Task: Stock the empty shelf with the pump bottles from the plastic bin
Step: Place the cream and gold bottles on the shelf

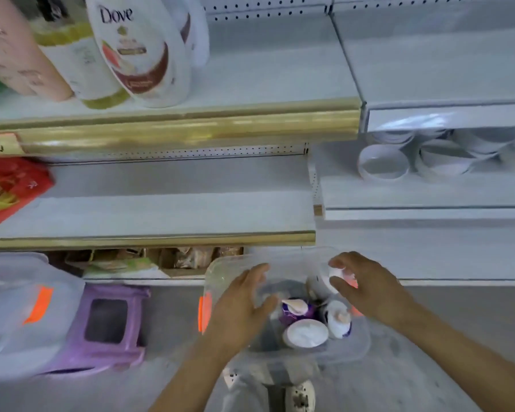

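Showing both hands over the plastic bin [220,270] on the floor: right grip [366,283] narrow, thumb & forefinger pinching the cap of a white pump bottle [338,275] at the bin's far-right corner; left grip [240,300] wide, fingers relaxed, holding nothing, by the bin's left wall. Btwn the two grips, inside the bin, sit a purple pump bottle [296,309], a white-purple pump bottle [338,319] & a white round container [305,333]. Empty shelf [161,209] lies beyond & above both grips; Dove bottles [137,52] higher up, left of the left grip.
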